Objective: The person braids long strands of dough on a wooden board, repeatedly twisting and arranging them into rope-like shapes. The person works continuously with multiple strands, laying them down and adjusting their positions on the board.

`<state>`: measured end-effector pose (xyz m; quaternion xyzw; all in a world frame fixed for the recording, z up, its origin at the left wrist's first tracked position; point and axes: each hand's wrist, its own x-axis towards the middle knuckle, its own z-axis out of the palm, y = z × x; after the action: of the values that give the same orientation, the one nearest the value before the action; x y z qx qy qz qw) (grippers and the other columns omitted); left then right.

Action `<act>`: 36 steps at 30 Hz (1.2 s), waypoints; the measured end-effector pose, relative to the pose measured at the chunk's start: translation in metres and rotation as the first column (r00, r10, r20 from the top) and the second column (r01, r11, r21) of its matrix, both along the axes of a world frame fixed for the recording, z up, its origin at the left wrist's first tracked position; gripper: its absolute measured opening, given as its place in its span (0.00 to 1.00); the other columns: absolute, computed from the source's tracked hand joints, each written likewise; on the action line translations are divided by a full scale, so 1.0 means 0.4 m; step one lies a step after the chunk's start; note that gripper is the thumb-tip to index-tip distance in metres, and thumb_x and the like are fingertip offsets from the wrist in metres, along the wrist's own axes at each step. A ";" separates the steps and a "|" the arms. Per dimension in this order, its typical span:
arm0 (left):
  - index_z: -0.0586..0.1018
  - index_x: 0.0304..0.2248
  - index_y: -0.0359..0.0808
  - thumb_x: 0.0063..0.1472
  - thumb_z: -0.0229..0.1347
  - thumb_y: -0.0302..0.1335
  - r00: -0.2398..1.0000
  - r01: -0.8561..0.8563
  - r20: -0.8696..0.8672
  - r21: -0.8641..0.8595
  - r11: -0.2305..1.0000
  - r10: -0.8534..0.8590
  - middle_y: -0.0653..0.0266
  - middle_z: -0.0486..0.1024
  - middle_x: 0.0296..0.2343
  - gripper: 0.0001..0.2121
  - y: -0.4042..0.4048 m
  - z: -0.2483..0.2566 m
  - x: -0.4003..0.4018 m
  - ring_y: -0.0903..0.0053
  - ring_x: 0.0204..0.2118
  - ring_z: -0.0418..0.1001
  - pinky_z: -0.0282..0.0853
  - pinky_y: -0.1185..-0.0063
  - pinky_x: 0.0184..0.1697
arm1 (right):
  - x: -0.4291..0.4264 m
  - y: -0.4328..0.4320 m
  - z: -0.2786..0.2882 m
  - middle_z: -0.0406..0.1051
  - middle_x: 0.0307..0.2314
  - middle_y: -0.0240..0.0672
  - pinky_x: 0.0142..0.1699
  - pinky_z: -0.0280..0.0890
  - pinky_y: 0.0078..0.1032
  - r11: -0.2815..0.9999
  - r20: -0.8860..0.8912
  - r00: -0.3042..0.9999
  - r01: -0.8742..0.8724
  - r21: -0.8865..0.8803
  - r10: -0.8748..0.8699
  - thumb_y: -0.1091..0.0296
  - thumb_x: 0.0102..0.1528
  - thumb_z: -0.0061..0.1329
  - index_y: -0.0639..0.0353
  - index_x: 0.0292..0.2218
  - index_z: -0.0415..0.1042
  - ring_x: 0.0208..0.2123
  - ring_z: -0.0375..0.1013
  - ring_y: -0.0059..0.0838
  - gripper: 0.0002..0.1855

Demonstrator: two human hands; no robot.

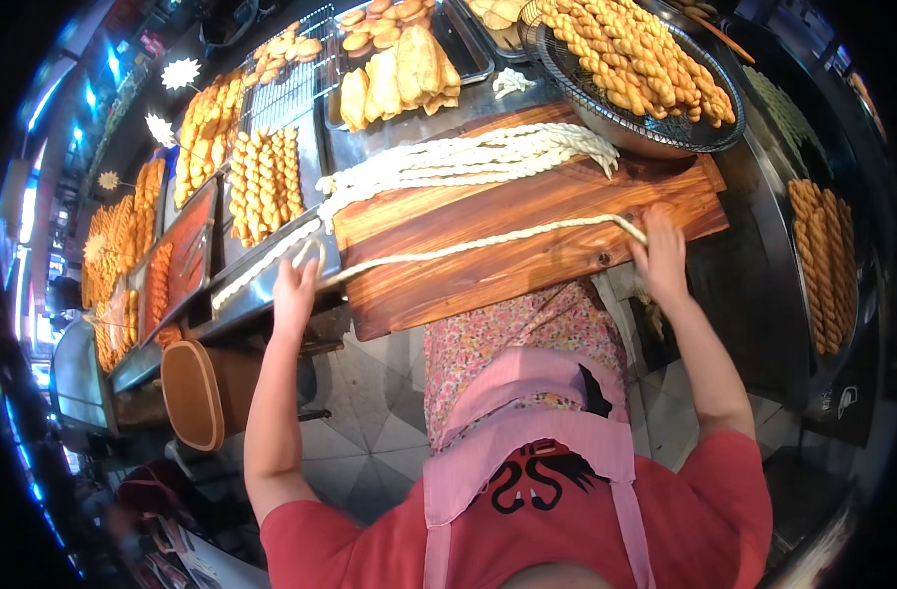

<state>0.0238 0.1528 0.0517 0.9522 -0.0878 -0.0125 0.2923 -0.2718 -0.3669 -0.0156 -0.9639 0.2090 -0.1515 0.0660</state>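
A long, thin twisted strand of raw dough [478, 244] stretches over a wooden board [404, 294] in front of me. Its left end loops up at my left hand [297, 283], whose fingers are closed on it past the board's left edge. At the right end, my right hand [660, 247] holds the strand near the board's right side; its fingers are slightly blurred. Behind the strand, a bundle of raw braided dough [463, 158] lies along the board's far part. One more raw braid [268, 265] rests on the metal counter's edge, just left of my left hand.
A wire strainer [728, 140] heaped with fried dough twists [640, 59] sits on a bowl at the board's far right. Trays of fried twists [264, 188] and golden pastries [419, 70] line the counter. A brown bin [190, 394] stands below at left. More twists [824, 265] lie far right.
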 end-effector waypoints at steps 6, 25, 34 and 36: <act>0.68 0.31 0.32 0.62 0.53 0.37 0.988 -0.077 -0.153 -0.374 0.924 0.021 0.63 0.71 0.24 0.14 -0.034 0.032 -0.005 0.82 0.26 0.69 0.66 0.82 0.28 | -0.004 0.007 0.037 0.71 0.36 0.35 0.41 0.65 0.19 0.511 0.340 0.908 -0.177 0.841 -0.246 0.72 0.63 0.38 0.61 0.42 0.67 0.41 0.68 0.16 0.08; 0.66 0.39 0.30 0.60 0.52 0.40 0.784 0.381 0.503 0.074 0.921 -0.365 0.40 0.50 0.57 0.19 -0.762 -0.205 -0.085 0.51 0.62 0.46 0.39 0.50 0.61 | 0.163 0.186 0.157 0.74 0.25 0.38 0.34 0.68 0.37 0.910 -0.295 0.874 -0.309 0.276 0.386 0.56 0.55 0.49 0.54 0.31 0.73 0.30 0.75 0.39 0.11; 0.67 0.36 0.32 0.57 0.56 0.31 0.707 0.671 0.212 0.100 0.734 -0.675 0.45 0.69 0.38 0.14 -0.402 -0.157 -0.233 0.53 0.46 0.67 0.61 0.62 0.48 | 0.153 -0.109 0.164 0.73 0.42 0.44 0.50 0.66 0.31 0.936 0.285 0.958 -0.075 0.345 -0.028 0.67 0.60 0.43 0.58 0.48 0.71 0.46 0.71 0.42 0.15; 0.67 0.37 0.32 0.57 0.56 0.27 0.740 0.632 0.153 0.176 0.755 -0.655 0.47 0.71 0.32 0.12 -0.380 -0.144 -0.214 0.55 0.40 0.70 0.63 0.64 0.43 | 0.083 -0.185 0.032 0.66 0.50 0.45 0.55 0.60 0.38 0.995 0.154 0.984 0.083 0.055 -0.090 0.66 0.58 0.45 0.58 0.52 0.66 0.52 0.65 0.43 0.21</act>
<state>-0.0618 0.0009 -0.0060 0.8741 -0.4399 -0.0196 0.2052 -0.2384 -0.4410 -0.0030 -0.9371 0.2485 -0.2243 0.0989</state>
